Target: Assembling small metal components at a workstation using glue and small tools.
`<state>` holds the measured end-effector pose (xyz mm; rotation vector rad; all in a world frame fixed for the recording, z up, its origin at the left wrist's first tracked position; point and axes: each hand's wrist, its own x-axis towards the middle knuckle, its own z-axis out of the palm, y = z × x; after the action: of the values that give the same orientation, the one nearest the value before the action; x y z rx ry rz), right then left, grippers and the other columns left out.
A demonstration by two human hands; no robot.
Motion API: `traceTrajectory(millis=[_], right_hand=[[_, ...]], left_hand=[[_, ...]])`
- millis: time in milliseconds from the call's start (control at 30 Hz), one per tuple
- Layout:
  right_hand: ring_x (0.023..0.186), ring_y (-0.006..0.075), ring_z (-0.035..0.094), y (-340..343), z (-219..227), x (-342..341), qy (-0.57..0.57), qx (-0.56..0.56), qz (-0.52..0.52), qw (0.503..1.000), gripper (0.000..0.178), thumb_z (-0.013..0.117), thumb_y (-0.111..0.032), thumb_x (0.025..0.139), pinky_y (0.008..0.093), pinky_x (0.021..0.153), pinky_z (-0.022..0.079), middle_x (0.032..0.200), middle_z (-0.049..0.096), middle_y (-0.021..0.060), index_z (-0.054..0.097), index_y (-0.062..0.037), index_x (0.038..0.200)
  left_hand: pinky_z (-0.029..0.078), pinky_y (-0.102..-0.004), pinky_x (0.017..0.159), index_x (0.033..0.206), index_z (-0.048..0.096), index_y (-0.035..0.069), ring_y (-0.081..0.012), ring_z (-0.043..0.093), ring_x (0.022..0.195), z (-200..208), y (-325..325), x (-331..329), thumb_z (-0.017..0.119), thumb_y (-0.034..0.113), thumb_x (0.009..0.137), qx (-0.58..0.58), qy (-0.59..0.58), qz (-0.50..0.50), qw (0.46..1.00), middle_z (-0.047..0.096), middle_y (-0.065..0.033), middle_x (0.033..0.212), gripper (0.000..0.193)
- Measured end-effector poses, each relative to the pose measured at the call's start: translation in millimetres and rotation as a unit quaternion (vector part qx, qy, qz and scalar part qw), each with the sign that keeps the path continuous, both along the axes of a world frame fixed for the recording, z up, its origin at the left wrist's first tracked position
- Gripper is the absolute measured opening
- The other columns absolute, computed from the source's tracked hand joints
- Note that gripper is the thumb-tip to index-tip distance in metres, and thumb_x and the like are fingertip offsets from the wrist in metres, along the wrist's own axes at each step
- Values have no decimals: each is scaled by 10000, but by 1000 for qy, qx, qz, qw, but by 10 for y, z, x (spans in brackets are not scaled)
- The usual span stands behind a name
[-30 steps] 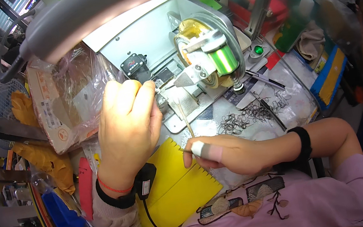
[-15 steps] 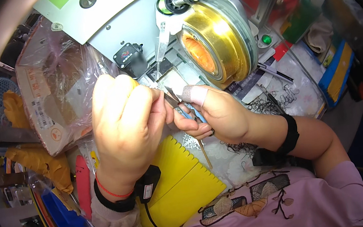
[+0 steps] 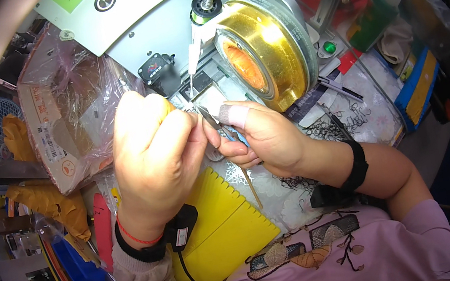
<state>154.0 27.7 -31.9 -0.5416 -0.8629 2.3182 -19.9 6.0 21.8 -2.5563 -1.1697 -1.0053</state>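
Note:
My left hand point(image 3: 157, 146) is closed in a pinch above the work area at the front of a white machine point(image 3: 155, 20). What its fingertips hold is too small to make out. My right hand point(image 3: 266, 133) grips small blue-handled snips point(image 3: 216, 123), their dark blades pressed together and pointing up toward the left fingertips. A greyish wrap covers the right thumb's tip. Just beyond both hands, a narrow light-coloured arm point(image 3: 195, 55) of the machine reaches down to its small work bed point(image 3: 207, 92). Beside it stands a large reel of amber tape point(image 3: 279, 53).
Right of the hands lies a tangle of short black strands point(image 3: 348, 122) with a pen point(image 3: 339, 90). A yellow mat point(image 3: 223, 231) is below the left wrist, with a black cable plug point(image 3: 183, 226). A plastic-lined cardboard box point(image 3: 55, 134) stands left; green bottles point(image 3: 375, 20) stand far right.
The snips' blades have gone from apart to together, near my left fingertips. The machine's arm and the roller on it have swung to a steeper angle. My hands have barely moved.

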Motion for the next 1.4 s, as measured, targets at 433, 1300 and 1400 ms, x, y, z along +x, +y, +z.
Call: traceTrajectory(millis=[433,1300,1400], right_hand=[[654,45,469,45,-71,-214,-131,249,-213,936,146,578,-149,928,217,552,404,796,521,-7,525,-31,998],[693,62,432,-159,-144,-53,28,154,-194,969,66,524,-68,935,221,616,383,807,467,-1,458,-74,939],[815,84,447,-190,-166,54,-81,218,-207,950,86,539,-72,914,261,738,417,878,474,15,460,-51,940]], left_hand=[[478,-376,795,1196,609,49,-333,625,883,114,39,-379,578,239,930,-155,-58,259,952,625,-243,1014,329],[438,-357,745,819,600,43,-257,559,822,-169,-81,102,723,-34,642,-16,-114,10,993,588,-96,903,229],[434,-376,726,826,611,61,-234,556,812,-255,-80,128,728,6,589,59,-35,-13,998,587,-62,914,270]])
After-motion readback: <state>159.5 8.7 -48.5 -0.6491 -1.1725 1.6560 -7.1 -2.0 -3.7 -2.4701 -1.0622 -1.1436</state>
